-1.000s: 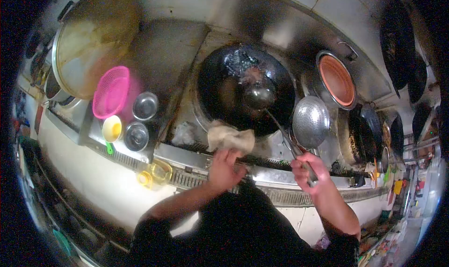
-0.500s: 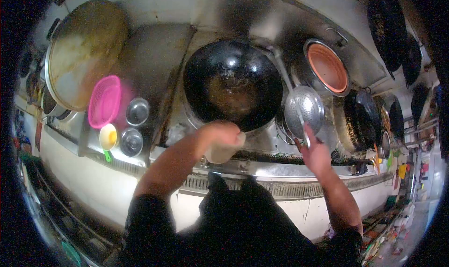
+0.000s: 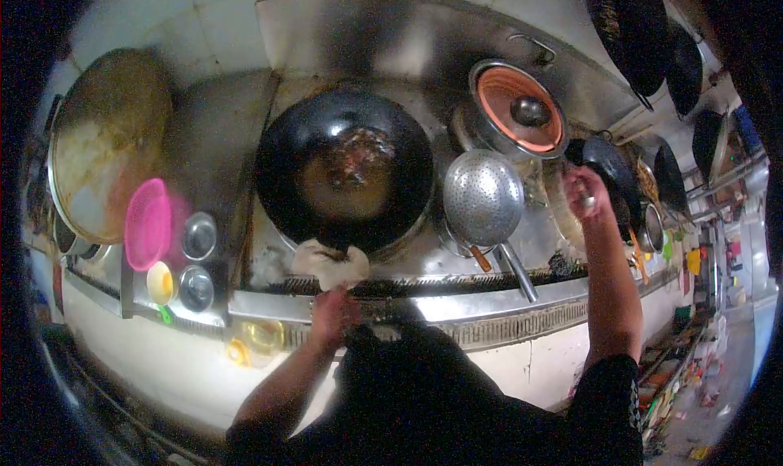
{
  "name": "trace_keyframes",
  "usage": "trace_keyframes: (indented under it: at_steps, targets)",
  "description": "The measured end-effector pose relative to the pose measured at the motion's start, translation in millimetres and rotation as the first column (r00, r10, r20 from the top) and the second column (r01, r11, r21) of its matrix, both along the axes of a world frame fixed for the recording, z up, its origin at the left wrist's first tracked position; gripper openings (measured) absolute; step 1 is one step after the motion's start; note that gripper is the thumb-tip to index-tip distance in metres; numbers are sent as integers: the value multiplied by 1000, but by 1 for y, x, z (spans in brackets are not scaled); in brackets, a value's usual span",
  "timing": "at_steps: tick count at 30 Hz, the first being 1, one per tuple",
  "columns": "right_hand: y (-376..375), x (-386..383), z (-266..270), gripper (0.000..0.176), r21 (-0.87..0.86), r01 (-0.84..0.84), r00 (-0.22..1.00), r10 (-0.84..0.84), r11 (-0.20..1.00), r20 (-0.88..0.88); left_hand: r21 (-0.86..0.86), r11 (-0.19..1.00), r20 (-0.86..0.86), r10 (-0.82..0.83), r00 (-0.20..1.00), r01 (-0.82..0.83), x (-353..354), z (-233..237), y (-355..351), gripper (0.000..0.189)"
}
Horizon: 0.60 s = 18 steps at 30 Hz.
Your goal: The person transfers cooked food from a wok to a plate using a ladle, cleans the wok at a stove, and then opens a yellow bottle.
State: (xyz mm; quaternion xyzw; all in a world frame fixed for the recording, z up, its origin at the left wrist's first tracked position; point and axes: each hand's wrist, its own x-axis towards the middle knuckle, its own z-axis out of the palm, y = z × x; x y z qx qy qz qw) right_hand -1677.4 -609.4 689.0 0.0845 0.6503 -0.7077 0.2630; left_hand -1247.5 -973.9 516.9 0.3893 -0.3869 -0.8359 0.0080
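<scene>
A pale cloth (image 3: 330,265) lies against the near rim of the black wok (image 3: 273,172), with my left hand (image 3: 334,315) closed on its lower edge. Dark food and brownish liquid (image 3: 355,164) sit in the wok. At the right, my right hand (image 3: 586,195) is closed round a ladle's handle, seen nearly end-on. The ladle's bowl (image 3: 530,111) is over or in the orange container (image 3: 499,107); which one is unclear. Between wok and right hand, a perforated metal strainer (image 3: 483,197) rests with its handle toward me.
A pink basket (image 3: 148,225), two small metal bowls (image 3: 199,236) and a yellow-white cup (image 3: 161,283) stand at the left. Behind them is a large round lid (image 3: 110,148). Several dark pans (image 3: 628,33) line the right side. A clear container (image 3: 261,335) is near the front edge.
The view has shifted, moving the wok left. My right hand and the ladle have moved from the strainer toward the orange container. My left hand is lower, below the cloth.
</scene>
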Motion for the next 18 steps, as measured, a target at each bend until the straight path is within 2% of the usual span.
trace_keyframes:
  at_steps: [1, 2, 3, 4, 5, 7, 9, 11, 13, 15, 16, 17, 18]
  targets:
    - [13, -6, 12, 15, -435, 12, 986, 62, 900, 156, 196, 972, -4, 135, 991, -132, -12, -2, -6, 33]
    - [21, -10, 27, 15, -452, 22, 981, 67, 892, 180, 197, 972, -6, 131, 991, -127, -26, 3, -12, 33]
    - [25, -8, 44, 15, -469, 32, 976, 72, 882, 203, 260, 949, -62, 198, 978, -176, -44, 11, -17, 32]
    - [10, 9, 60, 14, -340, 85, 987, -124, 937, -97, 326, 920, -112, 267, 957, -219, -54, 15, -21, 32]
    - [4, 16, 76, 14, -340, 88, 987, -129, 936, -100, 327, 920, -114, 264, 958, -214, -58, 10, -25, 32]
    - [-11, 19, 103, 23, -600, 67, 983, 49, 797, 175, 314, 912, -136, 318, 938, -263, -66, -16, -34, 28]
    - [-28, 19, 103, 22, -608, 100, 988, -8, 787, 151, 344, 906, -166, 316, 934, -245, -59, -45, -39, 27]
    - [-35, 5, 89, 21, -726, -17, 932, 274, 687, 237, 373, 901, -198, 310, 930, -221, -58, -43, -38, 27]
    - [-54, -5, 67, 20, -678, -99, 936, 301, 728, 186, 187, 932, -98, 334, 938, -312, -53, -15, -34, 23]
    - [-73, -8, 45, 14, -668, 55, 910, 238, 742, 340, 172, 932, -97, 339, 936, -320, -53, -10, -32, 21]
    - [-78, -12, 30, 14, -669, 54, 910, 239, 741, 338, 158, 932, -94, 344, 934, -327, -52, -10, -31, 20]
    - [-82, -14, 14, 8, -454, -23, 968, 133, 890, 211, 157, 932, -96, 345, 934, -328, -51, -12, -32, 20]
    - [-87, -14, 4, 3, -198, -51, 997, 62, 979, 51, 176, 939, -143, 321, 936, -295, -49, -17, -34, 19]
